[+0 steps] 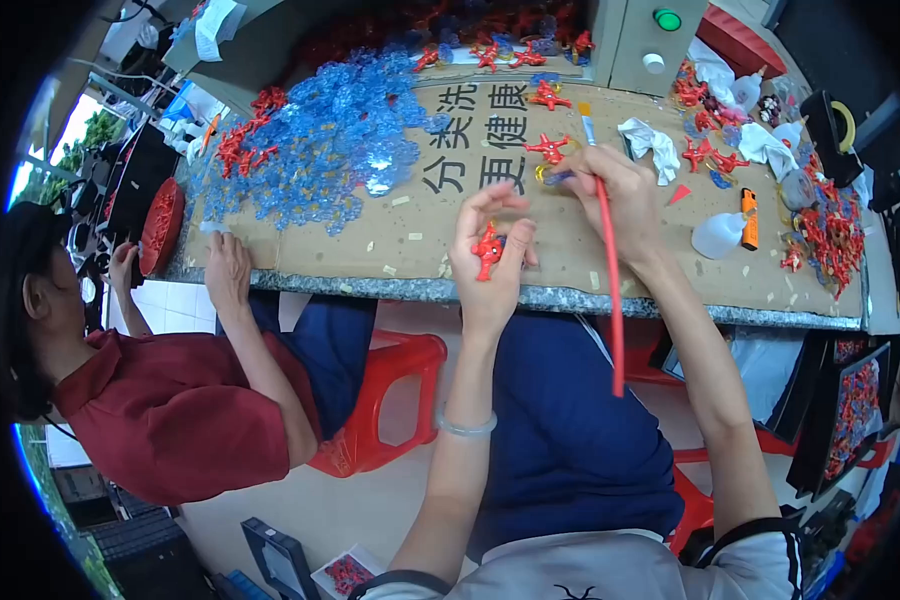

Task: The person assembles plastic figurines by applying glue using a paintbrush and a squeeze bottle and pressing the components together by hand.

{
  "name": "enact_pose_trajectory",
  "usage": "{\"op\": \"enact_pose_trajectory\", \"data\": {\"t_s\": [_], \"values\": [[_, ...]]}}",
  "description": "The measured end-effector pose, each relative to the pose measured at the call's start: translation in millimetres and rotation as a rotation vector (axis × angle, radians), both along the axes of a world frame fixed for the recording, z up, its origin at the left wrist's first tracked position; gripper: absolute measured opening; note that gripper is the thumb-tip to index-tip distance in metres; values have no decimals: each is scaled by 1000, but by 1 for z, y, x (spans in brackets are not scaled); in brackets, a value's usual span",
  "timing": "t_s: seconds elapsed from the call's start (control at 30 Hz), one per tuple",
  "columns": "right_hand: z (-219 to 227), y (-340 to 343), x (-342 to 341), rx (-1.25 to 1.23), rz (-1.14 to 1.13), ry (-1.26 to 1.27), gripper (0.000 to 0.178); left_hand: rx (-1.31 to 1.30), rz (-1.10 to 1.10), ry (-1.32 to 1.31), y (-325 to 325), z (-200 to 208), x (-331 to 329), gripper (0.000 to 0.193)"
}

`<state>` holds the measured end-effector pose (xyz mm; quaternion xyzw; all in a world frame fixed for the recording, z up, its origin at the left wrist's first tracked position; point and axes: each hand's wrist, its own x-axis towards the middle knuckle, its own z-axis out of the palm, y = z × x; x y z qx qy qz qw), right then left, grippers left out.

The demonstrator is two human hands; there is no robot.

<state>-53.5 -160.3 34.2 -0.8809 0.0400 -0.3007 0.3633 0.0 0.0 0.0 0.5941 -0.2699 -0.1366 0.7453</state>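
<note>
Resting in palm of left hand (493, 235), fingers half curled: red figure (487, 252), long axis pointing away from body. To its right and slightly farther out: right hand (615, 200), closed around red rod (613, 300), with blue-and-yellow piece (554, 178) at fingertips.
</note>
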Motion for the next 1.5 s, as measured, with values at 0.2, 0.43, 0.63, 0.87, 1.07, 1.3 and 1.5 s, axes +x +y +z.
{"op": "enact_pose_trajectory", "data": {"t_s": [0.2, 0.43, 0.63, 0.87, 1.07, 1.3, 1.5], "values": [[12, 34, -19, -83, 129, -291, 14, -137, -121, 171, 6, 14, -5, 36], [25, 28, -32, 823, 214, -286, 26, -55, -182, 104, 11, 15, -1, 37], [20, 2, -44, 859, 448, -236, 62, -112, -158, 119, 9, 18, -3, 36], [29, 25, -45, 589, 132, -21, 58, -2, -40, -2, 5, 14, -5, 39], [38, 29, -54, 480, 91, -183, 53, -53, -90, 27, 11, 18, -11, 38], [57, 27, -101, 511, 202, -26, 35, 23, -91, 57, 33, 39, -68, 43], [62, 42, -125, 395, 72, -129, 26, 0, -389, 510, 59, 48, -111, 43]]}}
